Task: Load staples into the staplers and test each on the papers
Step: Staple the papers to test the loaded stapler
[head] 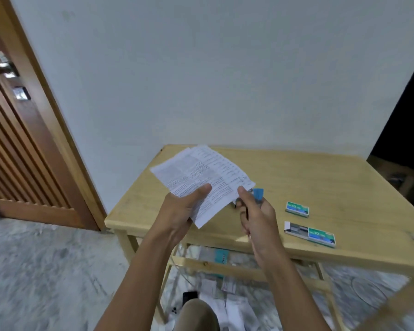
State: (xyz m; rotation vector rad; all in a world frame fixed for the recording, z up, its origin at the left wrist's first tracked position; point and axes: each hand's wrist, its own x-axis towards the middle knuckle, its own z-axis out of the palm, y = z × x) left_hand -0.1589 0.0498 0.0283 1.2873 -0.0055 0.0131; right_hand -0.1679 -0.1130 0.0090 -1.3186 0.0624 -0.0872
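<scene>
My left hand (182, 209) holds a small stack of printed papers (201, 177) above the left part of the wooden table (320, 177), thumb on top. A blue stapler (257, 195) sits in my right hand (256, 216), its front end at the right corner of the papers; most of its body is hidden by my fingers. Two green staple boxes lie on the table to the right: a shut one (297, 209) further back and a nearer one (310, 234) slid partly open, showing staples.
A wooden door (22, 130) stands at the left beside the white wall. Under the table lie scattered papers (227, 304), a teal item (221, 256) and a dark phone (189, 297) on the marble floor. My knee (196, 316) is at the bottom.
</scene>
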